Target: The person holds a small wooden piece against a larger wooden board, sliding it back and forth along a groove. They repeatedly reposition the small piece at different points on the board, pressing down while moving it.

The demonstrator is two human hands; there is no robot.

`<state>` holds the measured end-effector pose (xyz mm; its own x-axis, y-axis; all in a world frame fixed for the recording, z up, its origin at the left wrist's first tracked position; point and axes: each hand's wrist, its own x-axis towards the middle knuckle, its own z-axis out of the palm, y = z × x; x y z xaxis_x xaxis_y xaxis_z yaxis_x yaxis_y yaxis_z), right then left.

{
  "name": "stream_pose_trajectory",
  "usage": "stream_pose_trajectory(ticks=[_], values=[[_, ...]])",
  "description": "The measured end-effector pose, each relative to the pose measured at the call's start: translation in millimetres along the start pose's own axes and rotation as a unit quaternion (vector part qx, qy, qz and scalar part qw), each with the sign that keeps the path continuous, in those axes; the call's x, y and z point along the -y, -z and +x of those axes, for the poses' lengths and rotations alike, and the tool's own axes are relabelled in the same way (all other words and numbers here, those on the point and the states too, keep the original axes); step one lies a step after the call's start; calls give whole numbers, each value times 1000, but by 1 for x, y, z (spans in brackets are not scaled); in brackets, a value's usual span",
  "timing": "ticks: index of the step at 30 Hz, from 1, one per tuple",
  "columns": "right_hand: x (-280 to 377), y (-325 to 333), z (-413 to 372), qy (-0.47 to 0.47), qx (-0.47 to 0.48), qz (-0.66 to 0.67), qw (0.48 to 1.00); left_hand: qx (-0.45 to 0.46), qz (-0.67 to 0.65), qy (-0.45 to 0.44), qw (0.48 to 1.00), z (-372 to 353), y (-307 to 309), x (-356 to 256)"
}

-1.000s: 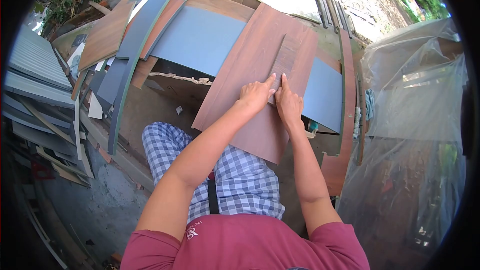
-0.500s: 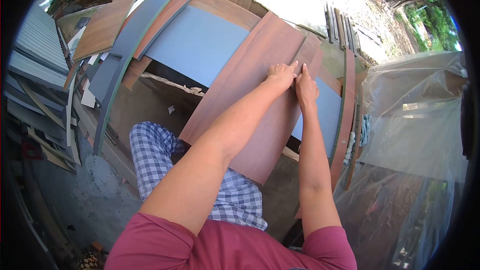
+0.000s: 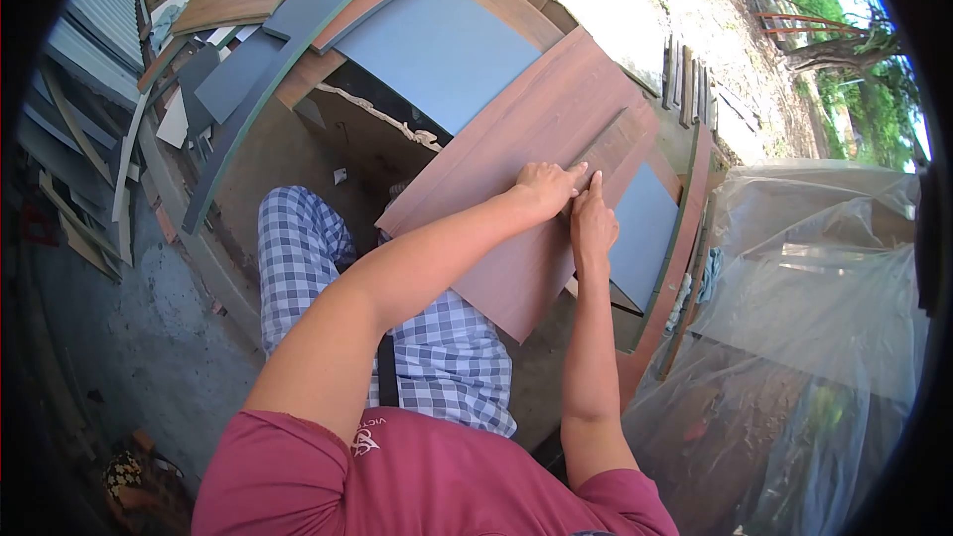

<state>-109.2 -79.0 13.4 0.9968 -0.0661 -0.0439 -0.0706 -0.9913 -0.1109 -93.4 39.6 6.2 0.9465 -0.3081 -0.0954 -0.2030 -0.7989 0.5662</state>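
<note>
Pointing its long axis away rightward, the wooden strip [image 3: 613, 142] meets close-set hands [image 3: 544, 189], index fingers [image 3: 596, 185] extended, grip unclear.

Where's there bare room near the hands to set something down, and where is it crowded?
Bare: the wooden board beyond the left hand, left of the narrow strip; the blue panel left of that board, right of the stacked planks. Crowded: around the right hand, close beside the left, and the offcuts left of those planks.
</note>
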Motion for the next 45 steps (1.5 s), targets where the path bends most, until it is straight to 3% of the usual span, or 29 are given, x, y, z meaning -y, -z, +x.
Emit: stream_pose_trajectory(ticks=[9, 14, 20, 35, 45], values=[[74, 4, -138, 46, 34, 70, 996, 18, -9, 17, 1000, -157, 28, 39], [94, -1, -142, 90, 28, 91, 991, -5, -14, 29, 999, -173, 37, 58], [86, -2, -93, 73, 19, 64, 995, -5, 0, 24, 1000, -123, 43, 57], [19, 1, 98, -25, -31, 76, 996, 27, 46, 36, 998, 90, 41, 15], [4, -6, 131, -10, -64, 64, 996, 23, 42, 54, 997, 123, 37, 11]])
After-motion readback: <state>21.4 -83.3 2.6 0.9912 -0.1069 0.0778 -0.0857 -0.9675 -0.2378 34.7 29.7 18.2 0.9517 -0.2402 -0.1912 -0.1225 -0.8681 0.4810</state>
